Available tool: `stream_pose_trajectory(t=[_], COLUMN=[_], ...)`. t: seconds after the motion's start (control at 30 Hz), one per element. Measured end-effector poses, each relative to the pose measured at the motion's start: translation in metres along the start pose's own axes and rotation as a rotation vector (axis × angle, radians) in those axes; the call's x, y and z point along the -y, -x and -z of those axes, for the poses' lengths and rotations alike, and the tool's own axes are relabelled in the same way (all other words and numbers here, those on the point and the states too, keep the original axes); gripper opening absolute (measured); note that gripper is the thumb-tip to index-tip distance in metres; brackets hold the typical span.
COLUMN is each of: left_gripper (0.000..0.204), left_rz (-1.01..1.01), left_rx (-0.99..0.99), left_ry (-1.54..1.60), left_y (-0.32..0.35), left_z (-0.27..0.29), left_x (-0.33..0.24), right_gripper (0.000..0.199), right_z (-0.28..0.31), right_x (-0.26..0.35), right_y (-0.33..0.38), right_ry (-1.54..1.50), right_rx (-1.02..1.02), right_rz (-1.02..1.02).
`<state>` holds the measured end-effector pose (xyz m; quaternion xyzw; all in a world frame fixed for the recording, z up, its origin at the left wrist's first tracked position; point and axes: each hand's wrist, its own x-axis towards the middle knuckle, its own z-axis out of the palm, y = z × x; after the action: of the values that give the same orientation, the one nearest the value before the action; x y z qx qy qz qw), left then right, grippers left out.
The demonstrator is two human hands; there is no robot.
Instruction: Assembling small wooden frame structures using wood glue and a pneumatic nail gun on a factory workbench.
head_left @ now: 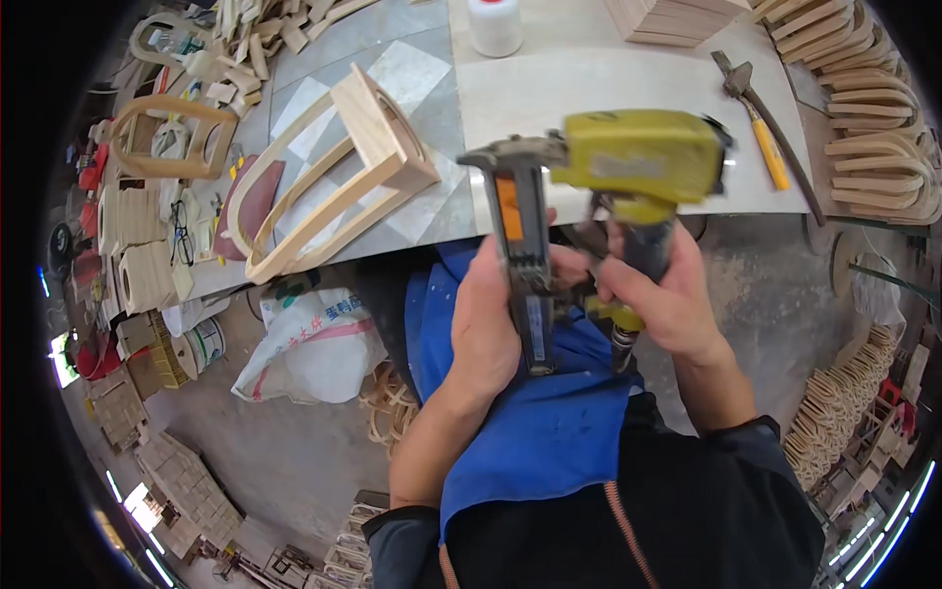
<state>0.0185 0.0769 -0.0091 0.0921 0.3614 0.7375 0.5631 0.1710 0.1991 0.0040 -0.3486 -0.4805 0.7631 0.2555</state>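
A yellow-green nail gun [638, 155] with a dark magazine is held up in front of my blue apron, near the table's front edge. My right hand [672, 299] is wrapped round its dark grip. Along the magazine, my left hand [486, 324] closes from the left side, its fingers partly hidden behind it. The gun is slightly blurred. To the left, a pale wooden frame [392, 167] with curved rails lies on the table [549, 93], tilted, touched by neither hand.
A hammer [736, 79] and an orange-handled tool [768, 152] lie at the right. A white bottle [495, 27] stands at the back, near stacked boards [677, 20]. Curved wooden parts [878, 177] are piled far right. Below the table's left side sits a white sack [314, 348].
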Motion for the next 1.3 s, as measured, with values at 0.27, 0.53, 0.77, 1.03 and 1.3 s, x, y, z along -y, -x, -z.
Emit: stream_pose_trajectory(t=[0.27,0.53,0.77,1.03,1.3], left_gripper=[0.047,0.031,0.036,0.039,0.048], left_rz=[-0.014,-0.041,-0.121,-0.212,-0.208], left_rx=[-0.128,-0.123,-0.031,0.007,-0.075], left_ry=[-0.438,-0.358,-0.329,-0.437,-0.354], left_y=[0.034,0.061,0.09,0.086,0.097], left_z=[0.02,0.023,-0.003,0.016,0.021], left_x=[0.01,0.017,0.021,0.019,0.02], right_gripper=[0.04,0.04,0.041,0.041,0.041], right_z=[-0.011,-0.016,-0.008,-0.027,-0.032], right_x=[-0.035,-0.054,-0.052,-0.049,-0.068], right_y=[0.036,0.055,0.073,0.058,0.047], right_ry=[-0.022,-0.124,-0.251,-0.162,-0.304], right_rx=[0.1,0.082,0.104,0.077,0.191], right_rz=[-0.087,-0.087,-0.074,-0.045,-0.206])
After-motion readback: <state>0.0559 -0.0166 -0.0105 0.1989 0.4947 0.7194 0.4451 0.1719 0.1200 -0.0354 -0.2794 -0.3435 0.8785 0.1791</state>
